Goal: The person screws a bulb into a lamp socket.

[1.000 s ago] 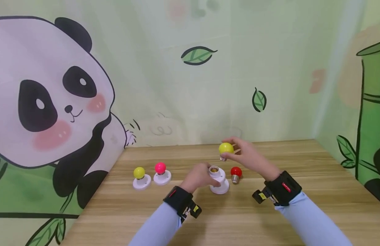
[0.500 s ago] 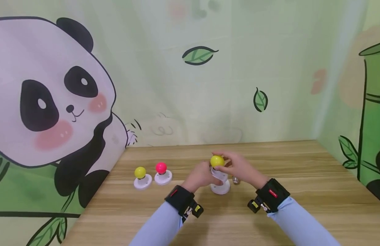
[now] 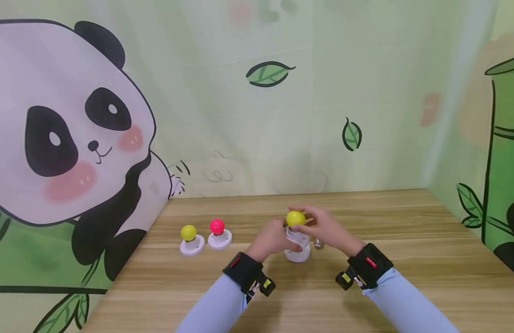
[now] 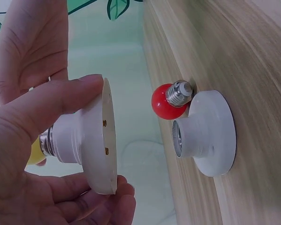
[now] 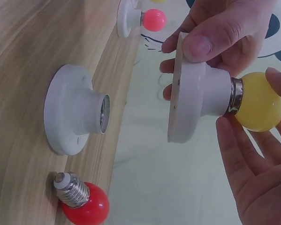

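My left hand (image 3: 273, 238) grips the flange of a white lamp holder (image 4: 97, 140), lifted off the table. My right hand (image 3: 329, 230) pinches a yellow bulb (image 5: 258, 101) by its globe. The bulb's metal base sits in the mouth of that holder, with a band of its metal still showing. Below the raised holder, a second white lamp holder (image 4: 210, 136) stands on the table with its socket unfilled. Beside it lies a red bulb (image 4: 168, 103) on its side, mostly hidden by my right hand in the head view.
To the left stand two white holders, one with a yellow bulb (image 3: 188, 232) and one with a pink bulb (image 3: 217, 226). The wooden table (image 3: 365, 300) ends at a cloth backdrop (image 3: 223, 115) printed with a panda.
The right hand has moved left and down, bringing the yellow bulb from above into the mouth of the held lamp holder. The left hand has stayed nearly in place.
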